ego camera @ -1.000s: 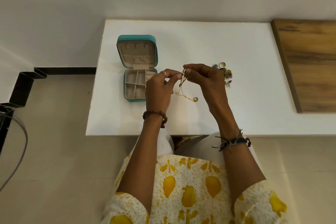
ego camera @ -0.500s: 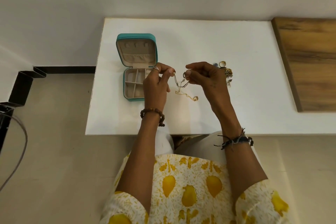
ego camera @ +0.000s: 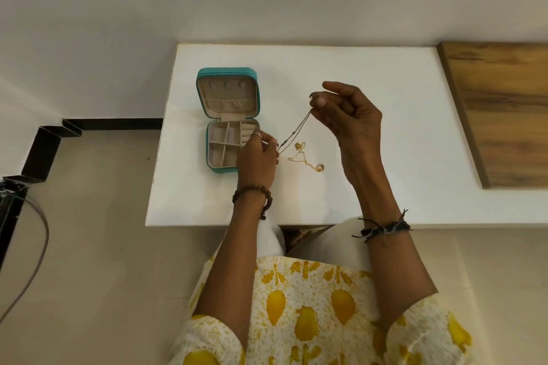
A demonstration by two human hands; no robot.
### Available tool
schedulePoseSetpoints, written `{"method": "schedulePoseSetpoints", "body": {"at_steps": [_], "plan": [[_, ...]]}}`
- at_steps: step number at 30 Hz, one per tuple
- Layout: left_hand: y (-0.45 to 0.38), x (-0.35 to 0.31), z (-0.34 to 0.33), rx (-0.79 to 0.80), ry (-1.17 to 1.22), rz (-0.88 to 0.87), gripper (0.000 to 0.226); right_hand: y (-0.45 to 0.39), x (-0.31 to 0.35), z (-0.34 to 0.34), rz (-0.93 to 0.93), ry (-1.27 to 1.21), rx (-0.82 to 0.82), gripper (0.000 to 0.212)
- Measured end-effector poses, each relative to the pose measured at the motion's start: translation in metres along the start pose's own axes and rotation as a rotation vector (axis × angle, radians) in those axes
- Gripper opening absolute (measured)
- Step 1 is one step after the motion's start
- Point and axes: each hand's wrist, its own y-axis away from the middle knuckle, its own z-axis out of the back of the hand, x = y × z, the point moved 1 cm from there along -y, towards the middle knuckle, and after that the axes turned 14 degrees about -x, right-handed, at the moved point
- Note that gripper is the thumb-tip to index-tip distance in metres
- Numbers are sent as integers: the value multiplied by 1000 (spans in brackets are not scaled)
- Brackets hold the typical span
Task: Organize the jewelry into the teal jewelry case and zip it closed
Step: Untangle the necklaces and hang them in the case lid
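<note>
On the white table (ego camera: 370, 92): teal jewelry case (ego camera: 229, 118), lid open, compartments apparently bare. Dark chain (ego camera: 296, 133) stretched taut, pinched by left hand (ego camera: 256, 158) and right hand (ego camera: 348, 118). Gold necklace (ego camera: 305, 157) lies loose beside case. Nothing stowed; zipping pending.

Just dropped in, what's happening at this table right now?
A person is sorting jewelry. Both hands hold a dark thin chain stretched between them: the right hand pinches its upper end, the left hand pinches the lower end beside the teal jewelry case. The case lies open on the white table, its compartments looking empty. A gold chain lies loose on the table between the hands. Nothing is packed yet.
</note>
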Motion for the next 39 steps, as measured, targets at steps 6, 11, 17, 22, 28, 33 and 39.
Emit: {"method": "schedulePoseSetpoints", "body": {"at_steps": [6,11,17,22,28,33,39], "plan": [[2,-5,6,11,39,-18,21,1,15,-10,28,-37,-13,21],[2,-8,10,18,71,-72,14,-4,16,-8,30,-67,-34,20],[1,-2,8,17,-64,-7,10,-31,-12,-1,-18,-20,-71,23],[6,-5,2,-13,-345,-71,15,-47,-37,-2,-62,130,-32,22],[8,-14,-5,-82,-468,-189,21,-48,-36,-7,-80,93,-41,24],[2,-19,-5,-167,-349,-150,19,-41,-19,-14,-47,54,17,23],[-4,-31,-9,-221,43,-119,5,-35,-15,-19,-87,132,57,15]]}}
